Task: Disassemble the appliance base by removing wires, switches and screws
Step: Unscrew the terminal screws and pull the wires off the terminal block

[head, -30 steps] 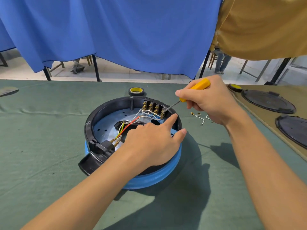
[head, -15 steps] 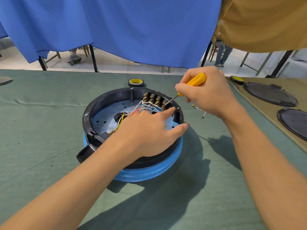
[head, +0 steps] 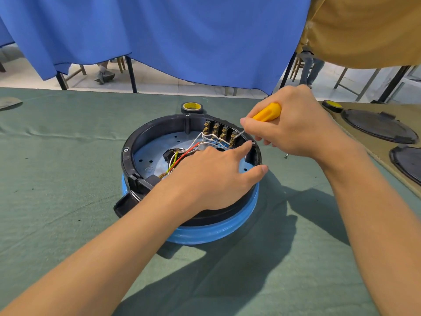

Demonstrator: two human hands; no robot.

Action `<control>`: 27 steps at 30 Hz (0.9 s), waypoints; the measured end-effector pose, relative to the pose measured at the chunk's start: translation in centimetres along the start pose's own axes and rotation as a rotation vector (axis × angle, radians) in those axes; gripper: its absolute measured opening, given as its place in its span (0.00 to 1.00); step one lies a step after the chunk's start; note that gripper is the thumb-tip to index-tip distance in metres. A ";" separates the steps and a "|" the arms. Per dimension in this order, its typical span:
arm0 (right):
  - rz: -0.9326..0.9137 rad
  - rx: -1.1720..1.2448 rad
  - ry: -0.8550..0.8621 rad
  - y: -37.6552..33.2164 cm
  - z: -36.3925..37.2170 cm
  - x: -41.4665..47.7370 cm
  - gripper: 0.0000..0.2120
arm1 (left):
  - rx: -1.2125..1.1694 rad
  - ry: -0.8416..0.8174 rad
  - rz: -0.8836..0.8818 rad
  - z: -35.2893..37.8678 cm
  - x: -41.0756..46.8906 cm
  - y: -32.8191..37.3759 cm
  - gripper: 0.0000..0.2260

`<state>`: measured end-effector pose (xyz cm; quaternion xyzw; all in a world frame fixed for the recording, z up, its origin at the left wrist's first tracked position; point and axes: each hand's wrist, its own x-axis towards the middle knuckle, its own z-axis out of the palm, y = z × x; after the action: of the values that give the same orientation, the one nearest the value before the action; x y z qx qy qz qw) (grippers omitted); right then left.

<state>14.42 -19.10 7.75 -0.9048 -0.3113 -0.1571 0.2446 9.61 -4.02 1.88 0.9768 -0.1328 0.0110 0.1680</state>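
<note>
The round appliance base [head: 136,142], black rim over a blue shell, lies upside down on the green cloth. Inside, a row of brass switch terminals [head: 219,131] sits at the far wall, with white, red and yellow-green wires [head: 193,148] running from it to the middle. My left hand [head: 211,176] rests on the base's near right rim, its index finger stretched toward the terminals and its thumb over the outer edge. My right hand [head: 293,124] grips a yellow-handled screwdriver [head: 266,112], whose metal tip touches the rightmost terminal.
A roll of black tape [head: 192,107] with a yellow core lies behind the base. A loose screw [head: 286,156] lies on the cloth right of the base. Black round lids [head: 378,125] sit on a tan mat at the right. Blue curtain hangs behind the table.
My right hand has shifted the screwdriver lower and closer to the rightmost terminal. My left hand has slid along the rim, its index finger nearer the terminals. The camera has moved closer.
</note>
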 end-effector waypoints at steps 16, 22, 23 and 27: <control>0.216 0.146 0.180 0.6 1.8 3.2 0.13 | -0.027 -0.061 -0.033 0.1 0.0 0.3 0.30; 0.451 0.439 0.261 2.5 2.3 4.2 0.11 | -0.026 -0.055 -0.023 -0.1 -0.1 0.5 0.29; 0.491 0.486 0.276 2.7 2.3 4.2 0.12 | -0.030 -0.060 -0.025 -0.1 -0.1 0.5 0.29; 0.555 0.545 0.308 2.9 2.4 3.7 0.13 | -0.027 -0.077 -0.041 -0.1 0.0 0.4 0.30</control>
<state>19.42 -18.00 6.40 -0.8225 -0.0457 -0.1307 0.5516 9.49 -4.38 2.13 0.9766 -0.1194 -0.0320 0.1759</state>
